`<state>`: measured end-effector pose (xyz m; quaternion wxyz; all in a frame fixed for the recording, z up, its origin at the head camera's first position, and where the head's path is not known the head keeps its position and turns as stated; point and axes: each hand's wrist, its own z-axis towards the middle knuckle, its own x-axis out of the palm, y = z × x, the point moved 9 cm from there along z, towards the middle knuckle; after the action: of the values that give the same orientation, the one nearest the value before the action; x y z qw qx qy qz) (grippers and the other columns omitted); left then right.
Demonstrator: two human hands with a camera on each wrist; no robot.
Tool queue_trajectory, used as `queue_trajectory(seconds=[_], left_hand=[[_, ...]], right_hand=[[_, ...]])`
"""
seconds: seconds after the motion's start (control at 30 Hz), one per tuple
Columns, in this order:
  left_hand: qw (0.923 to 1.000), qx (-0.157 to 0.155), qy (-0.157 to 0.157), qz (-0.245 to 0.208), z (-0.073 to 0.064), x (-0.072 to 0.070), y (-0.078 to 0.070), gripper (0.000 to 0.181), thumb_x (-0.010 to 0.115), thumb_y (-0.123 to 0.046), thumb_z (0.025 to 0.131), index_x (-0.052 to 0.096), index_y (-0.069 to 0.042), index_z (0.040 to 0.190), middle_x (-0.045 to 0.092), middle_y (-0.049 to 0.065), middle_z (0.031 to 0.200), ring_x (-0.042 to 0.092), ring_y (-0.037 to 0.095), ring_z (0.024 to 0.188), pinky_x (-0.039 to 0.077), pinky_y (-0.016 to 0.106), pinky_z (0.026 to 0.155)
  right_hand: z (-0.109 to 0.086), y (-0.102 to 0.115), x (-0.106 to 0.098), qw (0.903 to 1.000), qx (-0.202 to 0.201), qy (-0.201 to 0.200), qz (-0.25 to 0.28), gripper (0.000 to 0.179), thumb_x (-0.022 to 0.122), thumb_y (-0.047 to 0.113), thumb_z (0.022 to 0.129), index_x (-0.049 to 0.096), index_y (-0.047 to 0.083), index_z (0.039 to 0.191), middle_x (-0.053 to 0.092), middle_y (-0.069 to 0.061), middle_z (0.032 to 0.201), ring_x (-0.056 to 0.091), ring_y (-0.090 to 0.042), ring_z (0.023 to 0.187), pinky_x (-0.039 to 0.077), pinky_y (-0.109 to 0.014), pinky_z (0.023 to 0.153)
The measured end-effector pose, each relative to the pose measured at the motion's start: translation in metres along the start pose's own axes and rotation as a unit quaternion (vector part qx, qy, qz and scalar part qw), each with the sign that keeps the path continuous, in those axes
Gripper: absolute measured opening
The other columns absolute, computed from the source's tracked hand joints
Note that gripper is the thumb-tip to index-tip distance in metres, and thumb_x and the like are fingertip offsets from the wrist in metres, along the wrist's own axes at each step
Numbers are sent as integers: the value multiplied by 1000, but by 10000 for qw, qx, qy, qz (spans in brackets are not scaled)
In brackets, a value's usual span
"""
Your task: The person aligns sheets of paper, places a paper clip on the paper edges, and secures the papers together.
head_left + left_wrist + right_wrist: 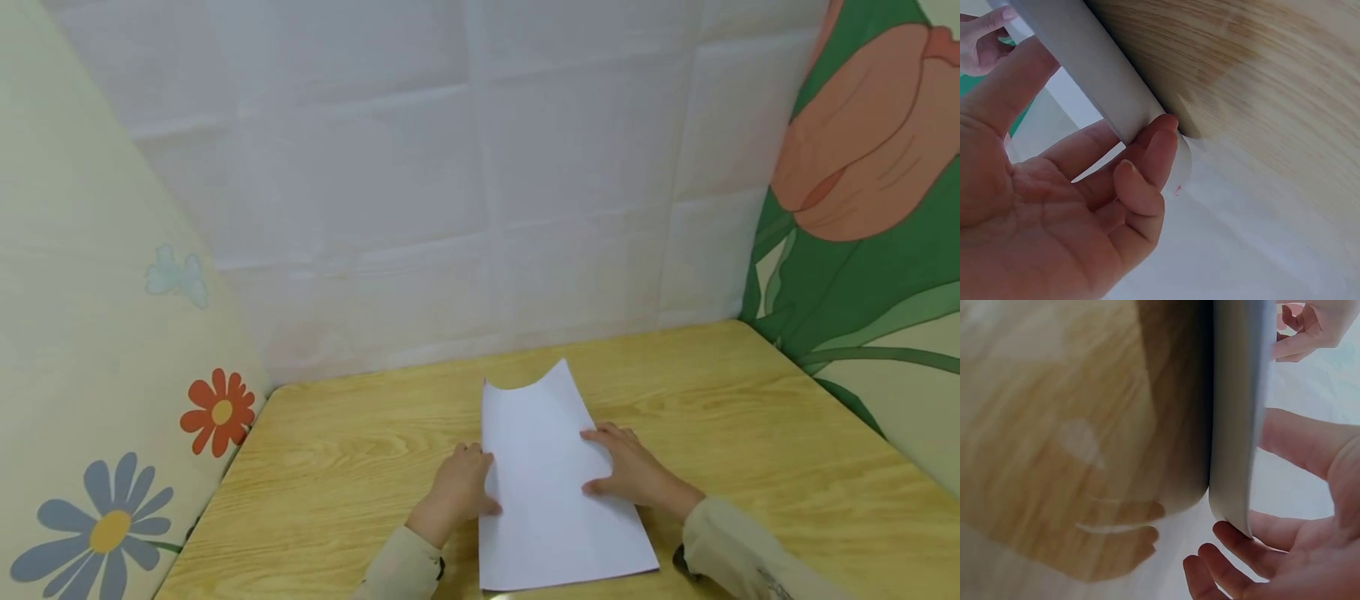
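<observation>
A white sheet of paper [543,500] is held just over the wooden table, its far edge curving down between two raised corners. My left hand [456,487] grips its left side edge, thumb on the upper face and fingers beneath. On the opposite edge my right hand [633,467] pinches the sheet the same way. The left wrist view shows the paper [1094,69] bending, with a small red mark by its far corner. In the right wrist view the paper's underside [1232,412] bows close to the tabletop, and fingertips touch its edge. Whether several sheets lie together I cannot tell.
The yellow wood-grain table [360,467] reaches back to a creased white cloth [375,167]. A flower-printed panel [112,333] borders the left side. A panel with a large tulip print [862,150] stands at the right.
</observation>
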<state>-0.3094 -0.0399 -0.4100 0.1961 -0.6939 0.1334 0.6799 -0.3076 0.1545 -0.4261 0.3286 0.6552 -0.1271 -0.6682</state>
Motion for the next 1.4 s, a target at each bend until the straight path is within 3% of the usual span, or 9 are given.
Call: queue_trajectory(seconds=[0.2, 0.37, 0.57, 0.87, 1.4], left_hand=[[9990, -44, 214, 396, 3, 5, -4, 53, 91, -31, 61, 67, 2, 94, 58, 12, 93, 53, 25, 87, 49, 35, 75], [9964, -96, 541, 652, 5, 10, -9, 52, 91, -34, 62, 68, 3, 90, 56, 13, 90, 51, 24, 85, 49, 33, 74], [9938, -159, 621, 910, 5, 8, -11, 51, 91, -35, 61, 68, 2, 89, 57, 13, 85, 51, 25, 86, 49, 32, 72], [9930, -380, 823, 762, 5, 13, -11, 53, 90, -30, 63, 66, 5, 95, 59, 17, 92, 54, 29, 90, 51, 36, 76], [9933, -543, 892, 499, 6, 16, -8, 53, 89, -24, 67, 64, 7, 101, 56, 18, 87, 57, 29, 83, 52, 38, 73]], right_hand=[[3, 0, 3, 9999, 124, 78, -68, 79, 89, 22, 64, 53, -5, 129, 46, -26, 132, 43, -45, 119, 41, -57, 95], [4, 0, 5, 9997, 154, 157, -146, 78, 90, 21, 62, 54, -7, 126, 47, -27, 129, 44, -45, 117, 41, -56, 95], [6, -4, 7, 9985, 424, 305, -147, 77, 90, 21, 64, 55, -4, 128, 47, -24, 126, 47, -39, 114, 43, -53, 94], [5, -9, 7, 9971, 528, 438, -321, 79, 90, 26, 64, 55, -2, 130, 46, -13, 102, 43, -25, 92, 44, -41, 80], [7, -1, 6, 9958, 332, 665, -527, 78, 87, 26, 67, 54, -11, 128, 49, -21, 104, 44, -30, 94, 42, -46, 88]])
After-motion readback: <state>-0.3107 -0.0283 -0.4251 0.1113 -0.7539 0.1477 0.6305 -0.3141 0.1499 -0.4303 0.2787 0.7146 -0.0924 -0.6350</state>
